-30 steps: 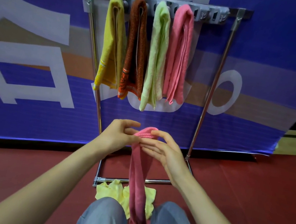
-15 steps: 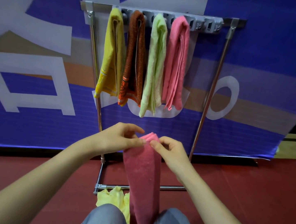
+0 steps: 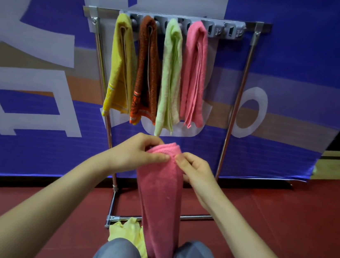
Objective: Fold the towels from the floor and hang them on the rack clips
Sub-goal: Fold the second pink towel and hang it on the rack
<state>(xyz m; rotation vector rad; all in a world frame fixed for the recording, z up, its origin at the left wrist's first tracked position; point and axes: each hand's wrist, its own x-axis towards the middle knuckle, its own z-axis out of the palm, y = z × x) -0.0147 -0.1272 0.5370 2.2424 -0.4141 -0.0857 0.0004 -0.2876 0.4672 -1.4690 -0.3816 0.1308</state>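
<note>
The fingers [image 3: 159, 157] of the left hand [image 3: 137, 152] are curled narrow, thumb pressed in front and the others wrapped over the top, pinching the folded upper end of a dark pink towel [image 3: 160, 192]. The right hand [image 3: 196, 171] meets it from three o'clock: its thumb tip lies on the same fold, just beside the left thumb, and its other fingers curl behind the cloth, where I cannot tell how they lie. Both hands grip the towel at its top, and it hangs straight down toward six o'clock as a narrow band, passing between two knees [image 3: 117, 256] in grey trousers.

At seven o'clock from the towel's lower part a pale yellow towel [image 3: 127, 231] lies crumpled on the red floor [image 3: 282, 219], touching the base bar of the metal rack [image 3: 235, 107].

At twelve o'clock from the hands the rack stands upright, its top bar carrying a row of grey clips [image 3: 231, 29]. Four folded towels hang there side by side — from nine o'clock toward three, a yellow towel [image 3: 120, 64], a rust-brown towel [image 3: 145, 71], a light green towel [image 3: 169, 74] and a pink towel [image 3: 194, 71]. The green one's lower end comes down just above the left hand. More clips sit on the bar on the pink towel's three o'clock side.

Behind the rack a blue banner [image 3: 303, 60] with pale lettering fills the background.
</note>
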